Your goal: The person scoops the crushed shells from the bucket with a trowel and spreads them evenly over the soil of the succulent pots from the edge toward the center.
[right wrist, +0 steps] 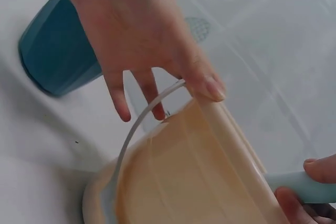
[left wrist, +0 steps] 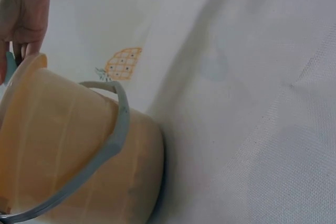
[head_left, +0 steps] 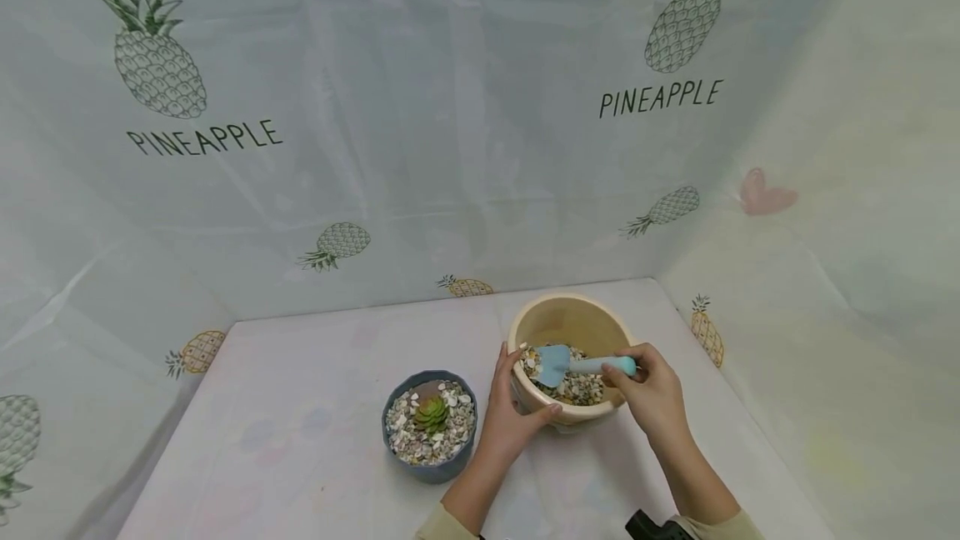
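Observation:
A cream plastic bucket (head_left: 564,320) stands on the table, holding a layer of small mixed pebbles (head_left: 583,391). My left hand (head_left: 506,423) rests against its near left rim, thumb on the rim and fingers stretched along the outer side. In the right wrist view, the fingers of that hand (right wrist: 136,30) look straight and spread beside the bucket's handle (right wrist: 131,132). My right hand (head_left: 654,394) pinches the pale handle of a small blue toy shovel (head_left: 553,366) at the right rim. The shovel's blade lies low inside the bucket, over the pebbles.
Left of the bucket stands a blue-grey pot (head_left: 437,471) with a green succulent (head_left: 431,414) among whitish stones. My left forearm passes close by it. A pale table (head_left: 300,407) carries both, with pineapple-printed sheeting (head_left: 420,123) hanging behind and along the sides.

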Available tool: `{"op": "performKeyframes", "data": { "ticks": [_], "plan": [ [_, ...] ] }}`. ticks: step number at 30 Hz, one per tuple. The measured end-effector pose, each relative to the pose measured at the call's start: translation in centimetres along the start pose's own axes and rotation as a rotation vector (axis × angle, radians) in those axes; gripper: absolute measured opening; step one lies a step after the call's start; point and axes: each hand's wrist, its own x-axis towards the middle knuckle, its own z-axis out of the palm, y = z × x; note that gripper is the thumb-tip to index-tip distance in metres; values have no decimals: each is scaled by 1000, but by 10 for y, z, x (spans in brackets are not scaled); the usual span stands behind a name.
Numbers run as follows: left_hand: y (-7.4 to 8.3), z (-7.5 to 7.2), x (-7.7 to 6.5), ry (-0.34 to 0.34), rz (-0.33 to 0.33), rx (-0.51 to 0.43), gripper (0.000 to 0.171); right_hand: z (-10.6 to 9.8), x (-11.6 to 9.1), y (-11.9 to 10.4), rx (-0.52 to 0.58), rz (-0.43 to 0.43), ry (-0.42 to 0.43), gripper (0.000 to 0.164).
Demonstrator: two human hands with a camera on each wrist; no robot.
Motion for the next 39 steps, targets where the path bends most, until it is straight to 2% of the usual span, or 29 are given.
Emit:
{"op": "performKeyframes", "data": {
  "ticks": [4, 12, 15, 18, 24, 28, 33, 36, 39],
  "plan": [
    [1, -1, 2, 7, 1, 23, 97, -2, -3, 4, 99, 32, 50, 27],
    [1, -1, 3, 15, 8, 84, 100, -4, -11, 10, 329, 33, 155, 28],
    [-2, -1, 3, 21, 23, 140, 102, -3, -14, 12, 388, 38, 208, 26],
    [-5, -1, 2, 19, 11, 189, 106, -3, -17, 13, 437, 45, 258, 23],
    [0, -5, -3, 37, 21, 205, 107, -2, -21, 14, 519, 22, 325, 22],
    [11, -15, -9, 64, 39, 221, 104, 2, -24, 12, 568, -20, 343, 23],
    [31, -28, -20, 47, 81, 252, 98, 4, -30, 7, 585, -66, 361, 22],
    [39, -41, -25, 67, 104, 247, 93, 6, -33, 3, 573, -90, 365, 21],
    [42, -58, -31, 108, 85, 232, 88, 10, -35, -1, 577, -102, 364, 21]
  ]
}}
